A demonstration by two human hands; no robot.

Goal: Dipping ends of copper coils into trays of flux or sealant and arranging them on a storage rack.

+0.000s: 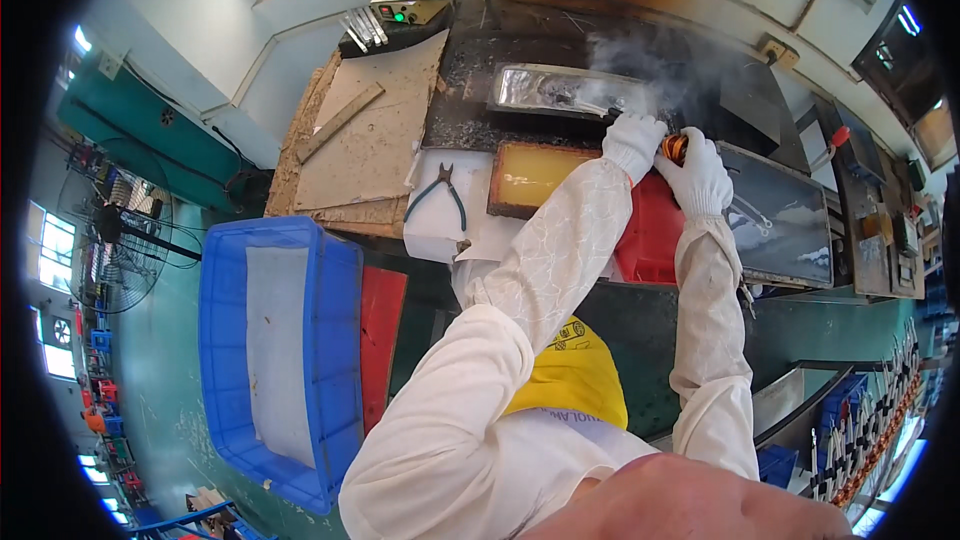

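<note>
Both my hands wear white gloves and reach over the dark, stained bench. My left hand (pixel 634 147) is closed beside the right end of a long metal trough (pixel 570 92) of silvery, molten-looking metal. A dark tip shows at its fingers; the rest of what it holds is hidden. My right hand (pixel 700 178) grips a copper coil (pixel 676 147), orange with dark parts, close to the left hand. Pale smoke rises behind the hands. Nearer me lie a shallow tray of amber liquid (pixel 535 178) and a red bin (pixel 645 238), partly covered by my forearms.
Green-handled cutters (pixel 443 195) lie on a white surface left of the amber tray. Further left are a wooden strip (pixel 340 124) on board and a control box (pixel 412 2). A blue crate (pixel 335 340) stands below. A dark flat panel (pixel 785 220) lies right.
</note>
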